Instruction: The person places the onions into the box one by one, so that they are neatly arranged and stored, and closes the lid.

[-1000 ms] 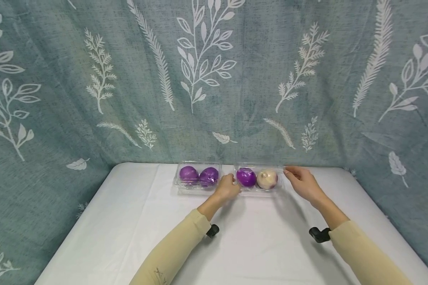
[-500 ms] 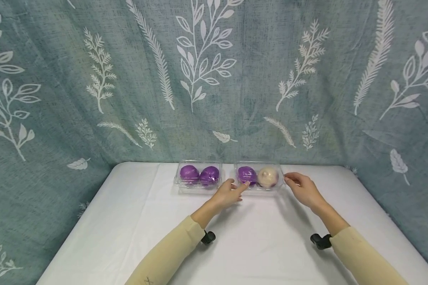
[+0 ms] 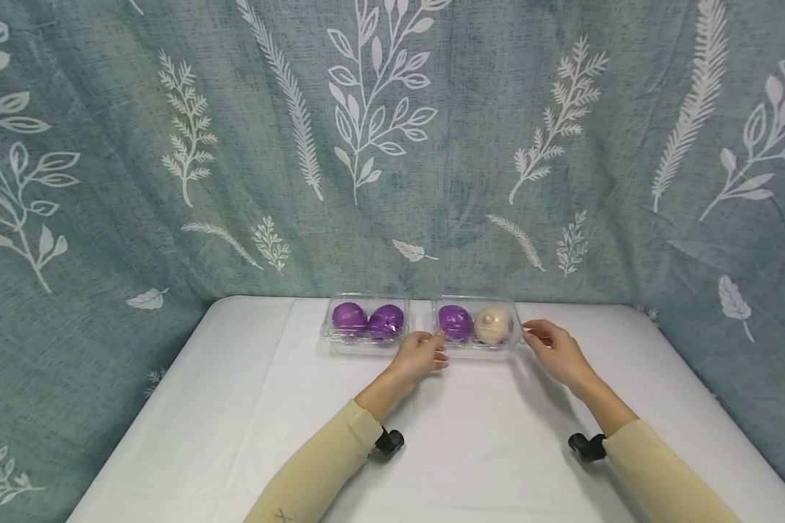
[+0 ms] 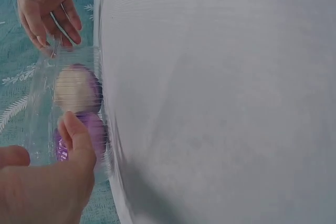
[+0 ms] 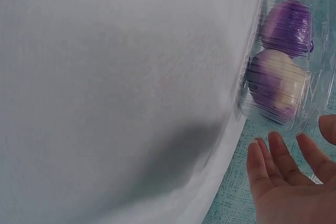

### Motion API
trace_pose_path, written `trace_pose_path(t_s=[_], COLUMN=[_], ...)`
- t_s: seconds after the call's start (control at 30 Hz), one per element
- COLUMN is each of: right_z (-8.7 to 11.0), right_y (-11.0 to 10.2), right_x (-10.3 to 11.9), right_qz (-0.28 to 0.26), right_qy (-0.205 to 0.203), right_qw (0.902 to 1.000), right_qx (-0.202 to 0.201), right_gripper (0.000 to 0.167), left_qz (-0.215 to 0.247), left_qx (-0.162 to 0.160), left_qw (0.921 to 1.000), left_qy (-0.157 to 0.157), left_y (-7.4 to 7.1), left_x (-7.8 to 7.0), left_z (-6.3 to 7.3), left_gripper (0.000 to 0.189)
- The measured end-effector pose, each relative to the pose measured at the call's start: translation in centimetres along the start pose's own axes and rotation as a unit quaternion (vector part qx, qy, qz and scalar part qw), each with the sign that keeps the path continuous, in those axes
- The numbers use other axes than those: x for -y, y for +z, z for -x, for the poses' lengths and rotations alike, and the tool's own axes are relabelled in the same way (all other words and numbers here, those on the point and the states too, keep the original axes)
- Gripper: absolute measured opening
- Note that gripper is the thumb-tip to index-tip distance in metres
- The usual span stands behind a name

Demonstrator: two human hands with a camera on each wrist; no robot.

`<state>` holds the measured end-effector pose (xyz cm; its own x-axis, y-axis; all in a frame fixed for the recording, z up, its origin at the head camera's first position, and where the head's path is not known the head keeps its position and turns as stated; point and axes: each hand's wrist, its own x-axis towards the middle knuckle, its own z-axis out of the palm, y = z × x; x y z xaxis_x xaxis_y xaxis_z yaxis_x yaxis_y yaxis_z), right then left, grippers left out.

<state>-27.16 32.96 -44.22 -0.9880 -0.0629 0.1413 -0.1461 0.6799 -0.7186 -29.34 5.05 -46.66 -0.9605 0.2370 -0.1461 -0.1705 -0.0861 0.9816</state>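
A clear plastic clamshell box (image 3: 480, 352) at the back of the table holds two round vegetables that look like turnips. One turnip (image 3: 455, 322) shows purple; the other turnip (image 3: 493, 325) shows mostly cream, with purple on its side in the right wrist view. My left hand (image 3: 419, 356) is at the box's front left corner, fingertips right at its edge and thumb apart. My right hand (image 3: 558, 356) is at the right end, its fingers loosely bent, fingertips close to the plastic. In the right wrist view those fingers (image 5: 283, 158) are spread just beyond the box's end.
A second clear clamshell box (image 3: 363, 348) with two purple turnips (image 3: 386, 322) stands left of the first, a small gap between them. The white-covered table (image 3: 484, 443) ends at a green leaf-patterned curtain (image 3: 464, 240) right behind both boxes.
My left hand's index finger, stretched over the right box's front half a second ago, has drawn back to its left corner. My right hand has come slightly forward along the box's end.
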Motion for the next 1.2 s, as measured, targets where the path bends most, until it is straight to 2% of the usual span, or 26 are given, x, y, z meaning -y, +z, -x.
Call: trace_pose_path(t_s=[0.3, 0.47, 0.63, 0.77, 1.2], right_z=[-0.2, -0.5, -0.8, -1.2, -1.2], right_y=[0.2, 0.3, 0.3, 0.2, 0.1], right_x=[-0.2, -0.4, -0.6, -0.8, -0.5], right_qz=[-0.026, -0.067, -0.149, -0.191, -0.201], right_qy=[0.002, 0.014, 0.061, 0.081, 0.081], right_qw=[0.9996, 0.9975, 0.9859, 0.9756, 0.9730], right_qx=[0.002, 0.016, 0.046, 0.072, 0.081], right_gripper=[0.037, 0.041, 0.052, 0.052, 0.050], left_qz=[0.020, 0.027, 0.039, 0.041, 0.039], left_qx=[-0.015, -0.013, -0.013, -0.011, -0.002], left_qw=[0.9997, 0.9996, 0.9992, 0.9991, 0.9992], left_qy=[-0.007, 0.001, 0.005, 0.007, 0.007], left_y=[0.4, 0.4, 0.5, 0.6, 0.6], left_x=[0.0, 0.0, 0.1, 0.1, 0.0], left_z=[-0.5, -0.5, -0.7, -0.7, -0.7], left_gripper=[0.048, 0.044, 0.046, 0.046, 0.047])
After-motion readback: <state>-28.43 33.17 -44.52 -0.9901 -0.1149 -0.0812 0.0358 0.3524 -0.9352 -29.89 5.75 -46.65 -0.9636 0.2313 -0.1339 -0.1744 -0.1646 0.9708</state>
